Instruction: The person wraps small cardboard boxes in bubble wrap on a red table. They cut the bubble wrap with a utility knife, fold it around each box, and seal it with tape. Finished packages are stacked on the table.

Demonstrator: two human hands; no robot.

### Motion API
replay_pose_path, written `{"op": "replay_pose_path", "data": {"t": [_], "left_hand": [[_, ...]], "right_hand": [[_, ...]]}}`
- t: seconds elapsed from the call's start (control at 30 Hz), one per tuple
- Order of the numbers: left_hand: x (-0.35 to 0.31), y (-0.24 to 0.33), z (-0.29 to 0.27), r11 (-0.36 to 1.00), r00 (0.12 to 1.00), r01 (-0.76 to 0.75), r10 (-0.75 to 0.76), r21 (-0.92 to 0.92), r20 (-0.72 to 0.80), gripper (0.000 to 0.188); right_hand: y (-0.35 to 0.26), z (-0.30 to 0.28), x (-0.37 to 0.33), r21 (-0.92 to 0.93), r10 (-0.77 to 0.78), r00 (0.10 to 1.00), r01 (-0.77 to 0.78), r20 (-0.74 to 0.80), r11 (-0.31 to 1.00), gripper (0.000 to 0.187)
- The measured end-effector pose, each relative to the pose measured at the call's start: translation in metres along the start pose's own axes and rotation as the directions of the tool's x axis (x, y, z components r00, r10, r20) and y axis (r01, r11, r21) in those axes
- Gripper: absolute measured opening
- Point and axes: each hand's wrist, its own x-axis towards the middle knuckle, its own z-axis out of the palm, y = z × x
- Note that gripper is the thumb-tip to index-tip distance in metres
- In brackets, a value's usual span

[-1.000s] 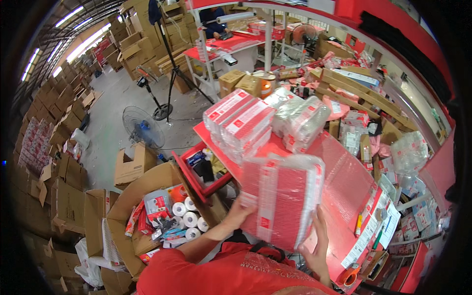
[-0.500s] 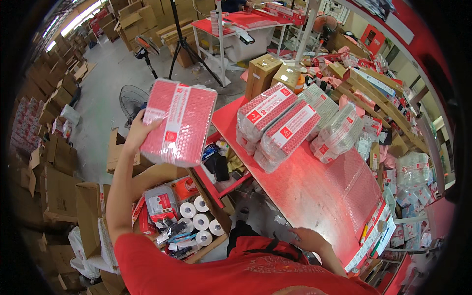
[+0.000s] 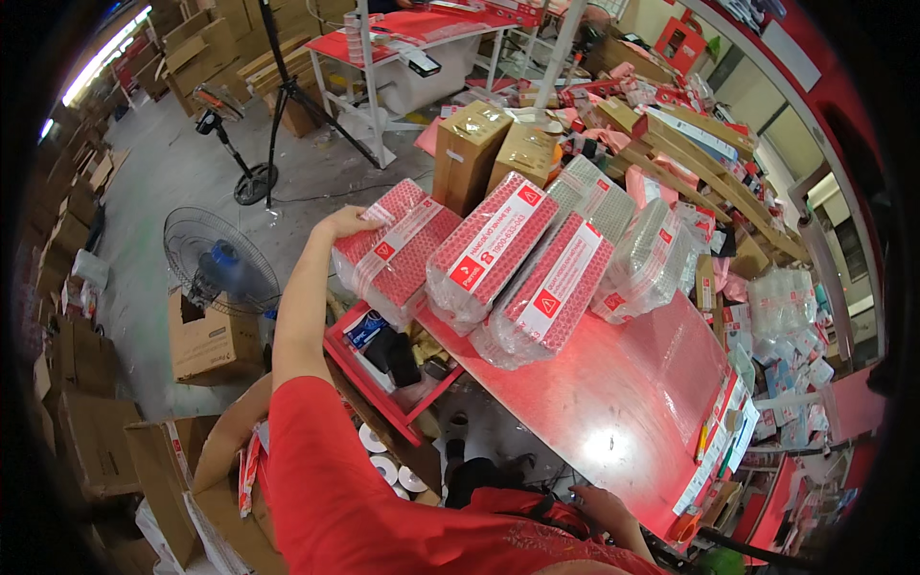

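Note:
My left hand (image 3: 347,222) grips the far left corner of a bubble-wrapped red package (image 3: 407,251) with a white-and-red tape band. That package is at the table's left end, close beside another red bubble-wrapped package (image 3: 494,251). A third red wrapped package (image 3: 556,292) lies to the right, with two greyish wrapped packages, one farther back (image 3: 594,196) and one at the right (image 3: 640,261). Low by the near edge of the red table (image 3: 575,407), my right hand (image 3: 602,508) has its fingers curled; what they hold, if anything, is too small to make out.
Two brown cartons (image 3: 470,153) stand behind the packages. An open drawer (image 3: 383,369) juts from the table's left, above a carton of white rolls (image 3: 383,468). A fan (image 3: 225,264) and a tripod (image 3: 285,91) stand on the floor. Mixed goods pile up (image 3: 661,125) beyond.
My left hand has brought the red package rightward, from the air beside the table to the row of packages. My right hand has shifted slightly lower. The view has turned a little.

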Motion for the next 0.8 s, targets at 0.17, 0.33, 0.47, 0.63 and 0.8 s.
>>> {"op": "replay_pose_path", "data": {"t": [0.17,0.33,0.47,0.63,0.8], "left_hand": [[-0.003,0.009,0.019,0.989,0.958,0.030,0.013,0.144,-0.287,0.063],[-0.098,0.044,0.072,0.973,0.535,-0.230,0.123,-0.004,-0.836,0.050],[-0.244,0.055,0.222,0.915,0.531,-0.343,0.001,-0.214,-0.847,0.037],[-0.503,0.062,0.464,0.873,0.768,0.009,-0.319,-0.488,-0.556,0.042],[-0.747,0.116,0.625,0.817,0.792,0.564,-0.576,-0.116,-0.205,0.059]], "right_hand": [[0.004,-0.001,0.004,-0.040,-0.019,0.999,0.017,-0.046,0.999,0.048],[0.001,-0.011,0.024,-0.089,-0.108,0.993,0.103,-0.055,0.991,0.045],[-0.010,-0.008,0.064,-0.299,-0.263,0.964,0.264,0.044,0.917,0.053],[-0.034,0.021,0.113,-0.356,-0.629,0.748,0.658,0.211,0.663,0.042],[-0.092,0.066,0.128,-0.422,-0.688,0.435,0.884,0.581,0.202,0.043]]}}
